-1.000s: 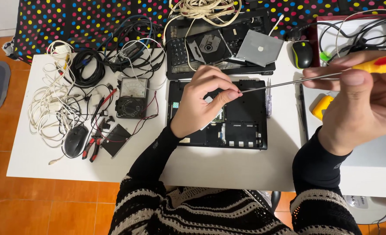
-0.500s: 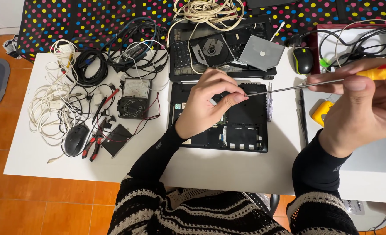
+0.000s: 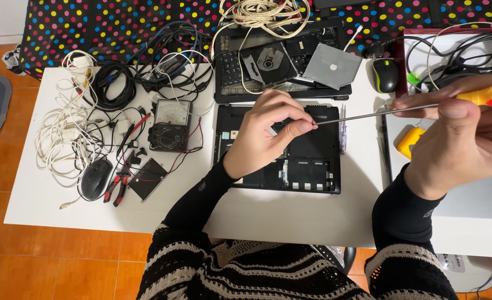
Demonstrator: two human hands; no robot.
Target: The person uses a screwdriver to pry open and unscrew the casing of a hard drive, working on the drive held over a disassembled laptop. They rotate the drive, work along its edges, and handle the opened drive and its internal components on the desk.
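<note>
1. Two hands worked over the white surface: the right hand, at three o'clock, kept a closed grip on the screwdriver by its yellow handle.
2. Its long shaft ran toward nine o'clock, where the left hand pinched the tip between thumb and forefinger.
3. Under that hand lay the opened black laptop base.
4. Farther off, at twelve o'clock, sat a disc drive; at ten o'clock, an analogue meter.

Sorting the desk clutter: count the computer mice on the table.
2. One black mouse lies at the left beside the pliers; another mouse sits at upper right. Cables may hide more.
</note>
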